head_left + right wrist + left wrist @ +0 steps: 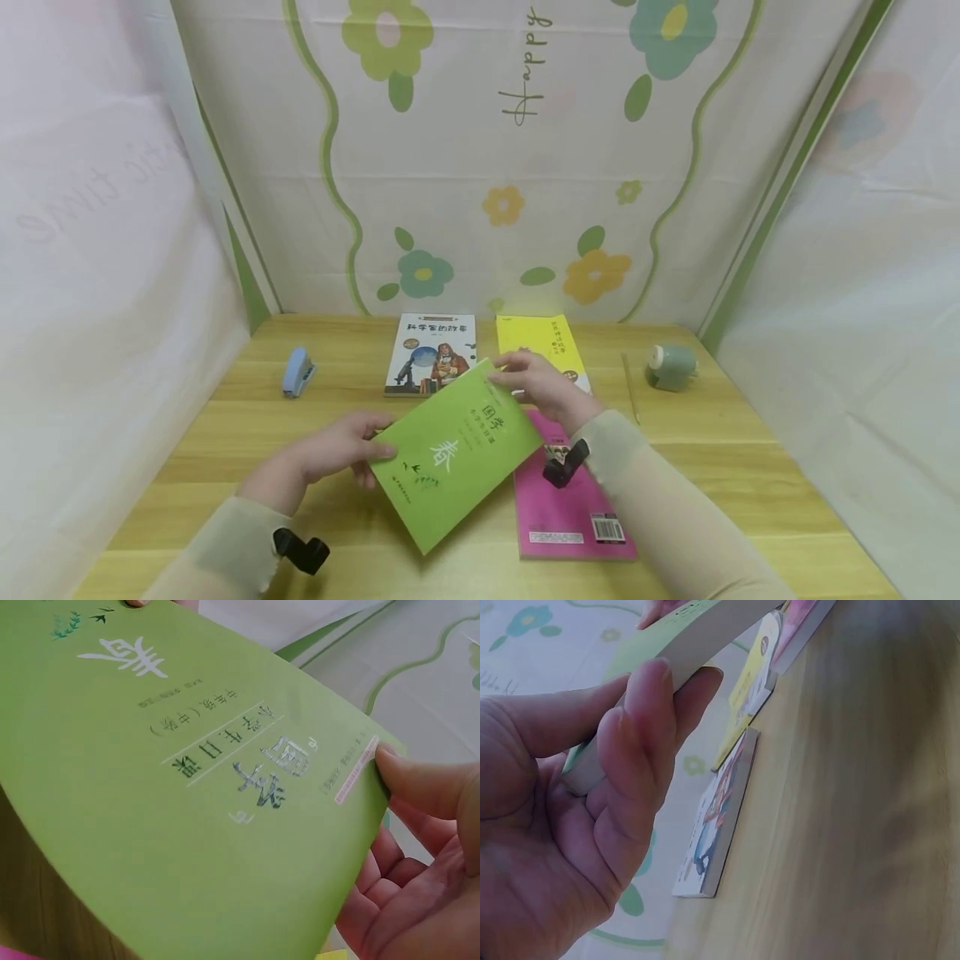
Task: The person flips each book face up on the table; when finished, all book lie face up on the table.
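A green book (457,454) with white and dark lettering is held tilted above the table by both hands. My left hand (337,450) grips its left edge, thumb on the cover and fingers underneath; the left wrist view shows the fingers (641,742) curled about the page block. At the top corner my right hand (543,385) pinches the book, and in the right wrist view its thumb (427,776) lies on the cover. A pink book (566,517), barcode side up, lies partly under the green book and the right forearm.
Behind the hands lie a white book (431,354) with an illustrated cover and a yellow book (536,333), partly hidden by the right hand. A blue stapler (297,372) sits at left. At right are a pencil (630,387) and a grey-green device (672,367). Fabric walls (480,167) enclose the table.
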`<state>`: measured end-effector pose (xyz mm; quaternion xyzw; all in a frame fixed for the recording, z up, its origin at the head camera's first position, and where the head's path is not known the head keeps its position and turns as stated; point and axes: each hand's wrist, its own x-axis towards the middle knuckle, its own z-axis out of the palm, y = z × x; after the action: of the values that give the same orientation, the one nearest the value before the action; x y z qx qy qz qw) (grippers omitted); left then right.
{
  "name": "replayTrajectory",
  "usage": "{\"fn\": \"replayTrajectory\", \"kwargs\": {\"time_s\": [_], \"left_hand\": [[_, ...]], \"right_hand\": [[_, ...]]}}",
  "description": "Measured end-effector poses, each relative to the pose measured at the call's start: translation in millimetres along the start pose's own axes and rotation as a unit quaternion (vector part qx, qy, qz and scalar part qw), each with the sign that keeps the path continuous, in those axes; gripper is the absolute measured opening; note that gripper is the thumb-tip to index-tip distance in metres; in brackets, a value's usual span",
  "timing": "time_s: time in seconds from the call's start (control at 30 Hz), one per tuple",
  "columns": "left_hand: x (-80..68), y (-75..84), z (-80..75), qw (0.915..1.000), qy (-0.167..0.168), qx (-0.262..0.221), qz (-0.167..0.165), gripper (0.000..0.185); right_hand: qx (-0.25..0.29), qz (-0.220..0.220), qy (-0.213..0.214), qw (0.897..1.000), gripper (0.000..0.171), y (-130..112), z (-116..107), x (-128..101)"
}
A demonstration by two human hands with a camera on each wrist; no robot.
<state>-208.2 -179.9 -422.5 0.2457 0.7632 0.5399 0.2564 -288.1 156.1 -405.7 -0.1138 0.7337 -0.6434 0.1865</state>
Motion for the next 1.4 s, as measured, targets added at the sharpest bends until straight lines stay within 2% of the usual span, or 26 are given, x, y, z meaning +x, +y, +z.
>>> {"fn": "replayTrajectory", "kwargs": {"time_s": [0.47,0.93,1.07,1.27,1.4], "left_hand": [[-8.4,-19.8,-6.7,0.9964,0.026,-0.081,0.007,0.042],[-19.5,-37.4,-4.6,0.9885,0.042,-0.144,0.018,0.044],[-20.6,-41.8,-5.5,0.986,0.044,-0.159,0.026,0.042],[-21.7,-48.2,-6.9,0.9836,0.045,-0.172,0.032,0.041],[-22.7,-49.5,-5.8,0.9821,0.05,-0.179,0.028,0.044]], "right_hand": [[-0.01,0.014,-0.023,1.0,0.027,11.8,-6.9,-2.4],[0.039,0.019,-0.031,0.999,0.02,21.2,1.1,-3.8],[0.053,0.015,-0.008,0.998,0.024,24.2,5.8,-5.0],[0.087,0.006,0.067,0.994,0.039,26.5,25.9,-10.2],[0.097,-0.002,0.095,0.991,0.049,28.0,38.1,-11.8]]}}
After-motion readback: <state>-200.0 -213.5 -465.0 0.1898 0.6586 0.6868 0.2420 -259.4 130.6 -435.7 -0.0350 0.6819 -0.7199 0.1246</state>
